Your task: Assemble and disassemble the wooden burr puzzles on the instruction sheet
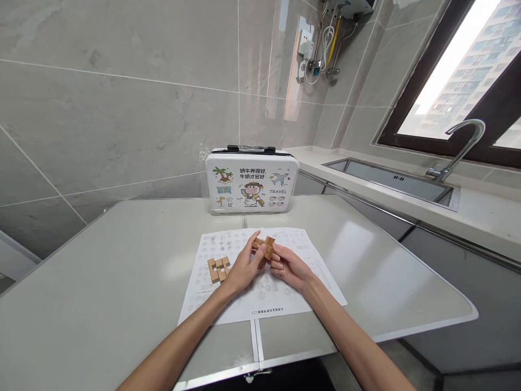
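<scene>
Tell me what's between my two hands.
In the head view, a cluster of wooden blocks is between the left hand and the right hand, held up by both above the paper.

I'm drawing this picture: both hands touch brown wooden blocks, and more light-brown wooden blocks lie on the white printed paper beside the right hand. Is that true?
Not quite: in the head view, those light-brown wooden blocks lie on the white printed paper beside the left hand, not the right hand.
</scene>
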`<state>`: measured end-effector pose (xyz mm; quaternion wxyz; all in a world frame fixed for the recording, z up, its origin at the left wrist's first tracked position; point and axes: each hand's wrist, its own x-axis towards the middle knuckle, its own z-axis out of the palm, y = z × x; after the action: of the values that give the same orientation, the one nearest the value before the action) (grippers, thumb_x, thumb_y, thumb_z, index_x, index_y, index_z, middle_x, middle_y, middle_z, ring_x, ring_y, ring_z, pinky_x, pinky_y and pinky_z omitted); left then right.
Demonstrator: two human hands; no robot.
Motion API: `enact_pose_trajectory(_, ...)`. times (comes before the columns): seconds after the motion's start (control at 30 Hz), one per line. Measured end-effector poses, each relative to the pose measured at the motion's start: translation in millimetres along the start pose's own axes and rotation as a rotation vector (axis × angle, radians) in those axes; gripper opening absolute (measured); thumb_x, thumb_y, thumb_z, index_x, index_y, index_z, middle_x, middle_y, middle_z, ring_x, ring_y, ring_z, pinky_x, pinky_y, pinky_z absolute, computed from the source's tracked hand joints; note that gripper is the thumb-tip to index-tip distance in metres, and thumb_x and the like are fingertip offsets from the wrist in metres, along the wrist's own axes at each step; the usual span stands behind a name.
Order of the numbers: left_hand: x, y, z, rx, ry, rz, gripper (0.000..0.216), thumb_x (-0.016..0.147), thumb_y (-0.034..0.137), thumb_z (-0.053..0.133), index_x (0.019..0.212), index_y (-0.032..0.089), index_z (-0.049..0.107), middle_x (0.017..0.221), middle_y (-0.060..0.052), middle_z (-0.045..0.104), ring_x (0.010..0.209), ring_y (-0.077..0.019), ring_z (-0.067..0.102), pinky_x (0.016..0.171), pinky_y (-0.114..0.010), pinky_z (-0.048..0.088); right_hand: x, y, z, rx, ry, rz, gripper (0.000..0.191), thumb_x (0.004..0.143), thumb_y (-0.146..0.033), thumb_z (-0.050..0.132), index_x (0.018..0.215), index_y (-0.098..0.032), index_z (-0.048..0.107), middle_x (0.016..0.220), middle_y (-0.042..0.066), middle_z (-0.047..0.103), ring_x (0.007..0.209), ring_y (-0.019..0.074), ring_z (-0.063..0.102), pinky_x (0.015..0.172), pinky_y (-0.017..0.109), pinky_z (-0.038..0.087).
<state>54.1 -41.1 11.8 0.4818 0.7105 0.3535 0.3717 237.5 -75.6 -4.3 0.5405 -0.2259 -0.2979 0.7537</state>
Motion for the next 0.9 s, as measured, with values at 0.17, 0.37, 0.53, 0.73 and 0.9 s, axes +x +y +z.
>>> enact_pose_trajectory(0.17,0,1,-3,-0.045,-0.019,-0.003,0.079,0.101,0.067,0.057,0.167,0.029,0.038,0.150,-0.013,0.063,0.146,-0.0339,0.052,0.127,-0.052,0.032,-3,-1,3,0.005,-0.024,0.016,0.027,0.090,-0.033,0.084,0.093,-0.017,0.062,0.074,-0.005,0.050,0.055,0.0063,0.038,0.044,0.015,0.033)
enact_pose_trajectory(0.37,-1,-4,2,-0.090,-0.039,0.061,0.107,0.087,0.062,0.079,0.172,0.026,0.024,0.151,-0.016,0.060,0.145,-0.0359,0.053,0.125,-0.053,0.036,-2,-1,2,0.093,0.010,-0.016,0.017,0.092,-0.023,0.078,0.091,-0.019,0.061,0.070,-0.005,0.049,0.052,0.0071,0.036,0.043,0.015,0.035)
enact_pose_trajectory(0.53,-2,2,10,0.043,0.009,0.060,0.078,0.097,0.056,0.069,0.161,0.021,0.041,0.130,-0.014,0.072,0.113,-0.0272,0.069,0.101,-0.041,0.052,1,-5,-2,0.151,0.072,-0.100,0.023,0.092,-0.021,0.077,0.084,-0.021,0.056,0.071,-0.006,0.048,0.051,0.0068,0.034,0.042,0.015,0.039)
enact_pose_trajectory(0.73,-2,4,10,0.159,0.027,0.075,0.047,0.109,0.057,0.041,0.091,0.020,0.064,0.073,0.001,0.065,0.060,-0.0147,0.050,0.064,-0.029,0.041,2,-6,0,0.081,0.155,-0.129,0.027,0.087,-0.030,0.086,0.088,-0.022,0.061,0.073,-0.005,0.052,0.052,0.0074,0.038,0.042,0.018,0.038)
enact_pose_trajectory(0.9,-1,2,9,0.129,0.058,0.049,0.043,0.108,0.057,0.043,0.094,0.021,0.062,0.071,0.003,0.061,0.060,-0.0148,0.049,0.062,-0.027,0.039,3,-4,3,-0.082,0.174,-0.149,0.035,0.081,-0.038,0.092,0.089,-0.022,0.062,0.072,-0.006,0.050,0.051,0.0062,0.036,0.043,0.019,0.032)
